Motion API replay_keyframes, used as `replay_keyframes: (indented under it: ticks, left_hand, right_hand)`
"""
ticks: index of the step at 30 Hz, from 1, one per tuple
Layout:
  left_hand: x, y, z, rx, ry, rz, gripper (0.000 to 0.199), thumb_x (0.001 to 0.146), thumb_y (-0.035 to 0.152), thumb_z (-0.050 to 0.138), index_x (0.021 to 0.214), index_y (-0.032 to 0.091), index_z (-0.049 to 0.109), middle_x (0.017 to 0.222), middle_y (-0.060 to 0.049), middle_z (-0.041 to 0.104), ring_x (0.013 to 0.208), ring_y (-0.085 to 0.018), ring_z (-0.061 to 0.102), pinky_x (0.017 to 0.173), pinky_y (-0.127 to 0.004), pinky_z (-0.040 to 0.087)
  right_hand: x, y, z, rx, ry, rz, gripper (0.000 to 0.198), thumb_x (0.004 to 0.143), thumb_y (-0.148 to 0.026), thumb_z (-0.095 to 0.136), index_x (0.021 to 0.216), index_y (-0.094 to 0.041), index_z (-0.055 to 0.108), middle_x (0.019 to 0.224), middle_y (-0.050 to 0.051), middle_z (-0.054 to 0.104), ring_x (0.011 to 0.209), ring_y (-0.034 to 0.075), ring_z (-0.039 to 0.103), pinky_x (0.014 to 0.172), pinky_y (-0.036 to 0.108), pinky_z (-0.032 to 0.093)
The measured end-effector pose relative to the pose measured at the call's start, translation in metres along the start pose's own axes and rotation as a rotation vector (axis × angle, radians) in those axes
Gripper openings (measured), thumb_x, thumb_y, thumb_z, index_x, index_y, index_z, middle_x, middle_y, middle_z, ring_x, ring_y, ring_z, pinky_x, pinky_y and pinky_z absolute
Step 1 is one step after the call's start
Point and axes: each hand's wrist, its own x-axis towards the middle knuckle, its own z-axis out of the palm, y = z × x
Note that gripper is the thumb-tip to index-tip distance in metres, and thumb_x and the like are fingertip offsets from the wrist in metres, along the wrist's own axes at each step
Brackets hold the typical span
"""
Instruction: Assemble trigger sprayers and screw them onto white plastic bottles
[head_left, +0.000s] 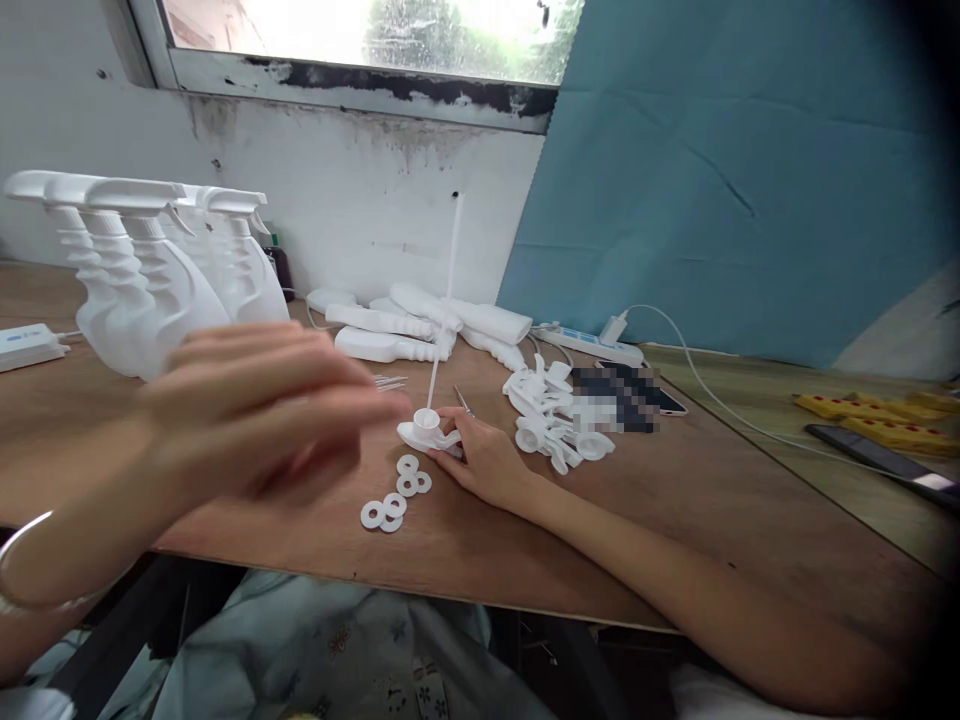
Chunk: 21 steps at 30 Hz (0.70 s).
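"First, head view: state the position of the spray head (412,437)."

"Centre of the brown tabletop (487,560), lying with its round collar (427,426) facing up. A thin white tube (443,310) rises from the collar, tilted slightly to the right."

"Right hand (491,460): condition?"

"Closed in a pinch on the spray head, thumb on the near side, fingers on the far side. A slim pointed tool (463,401) lies just beyond the fingers."

"Left hand (277,410): condition?"

"Raised to the left of the spray head and apart from it. Motion blur covers the fingers; whether they are spread or pinching something cannot be told."

"Adjacent parts?"

"Flat white rings (373,514) lie in two overlapping groups on the near side of the spray head. Loose spray heads (536,395) are heaped to the right, beyond the right hand, near a dark phone (667,401). White bottles (382,346) lie on their sides toward the wall (330,200)."

"Far left?"

"Upright bottles with spray tops (180,280), standing close together. A power strip (592,346) rests at the back, near a blue cloth (712,200)."
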Motion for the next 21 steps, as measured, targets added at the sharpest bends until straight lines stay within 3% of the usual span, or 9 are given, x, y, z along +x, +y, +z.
replay_keyframes:
  ticks: [5,10,15,21]
  left_hand:
    - [0.056,-0.026,-0.003,0.232,-0.081,0.031,0.034,0.083,0.025,0.039,0.116,0.018,0.047,0.106,-0.008,0.059,0.106,-0.024,0.042,0.089,-0.039,0.029]
    - [0.098,-0.060,0.028,0.353,-0.204,0.032,0.044,0.075,0.018,0.049,0.118,0.013,0.045,0.116,-0.013,0.054,0.104,-0.025,0.044,0.084,-0.038,0.029]
    - [0.120,-0.082,0.059,0.406,-0.300,0.034,0.047,0.075,0.018,0.048,0.121,0.011,0.042,0.121,-0.017,0.051,0.110,-0.028,0.042,0.088,-0.041,0.025]
    - [0.129,-0.085,0.077,0.369,-0.316,-0.013,0.042,0.076,0.018,0.046,0.118,0.015,0.046,0.116,-0.015,0.056,0.104,-0.027,0.050,0.085,-0.039,0.028]
  right_hand:
    - [0.000,0.001,0.001,-0.040,-0.017,0.005,0.034,0.081,-0.030,0.053,0.109,-0.017,0.040,0.090,0.006,0.062,0.071,0.019,0.060,0.065,0.031,0.045]
    - [0.001,0.001,0.001,-0.047,-0.019,0.018,0.034,0.080,-0.029,0.054,0.110,-0.018,0.042,0.089,0.006,0.062,0.074,0.020,0.061,0.063,0.030,0.044]
    - [0.000,0.001,0.000,-0.044,-0.023,0.009,0.033,0.081,-0.030,0.053,0.110,-0.018,0.041,0.089,0.005,0.062,0.078,0.020,0.061,0.063,0.029,0.043]
    - [-0.001,0.003,0.001,-0.050,-0.011,0.015,0.034,0.079,-0.029,0.055,0.109,-0.018,0.043,0.089,0.005,0.062,0.072,0.019,0.060,0.062,0.029,0.043]
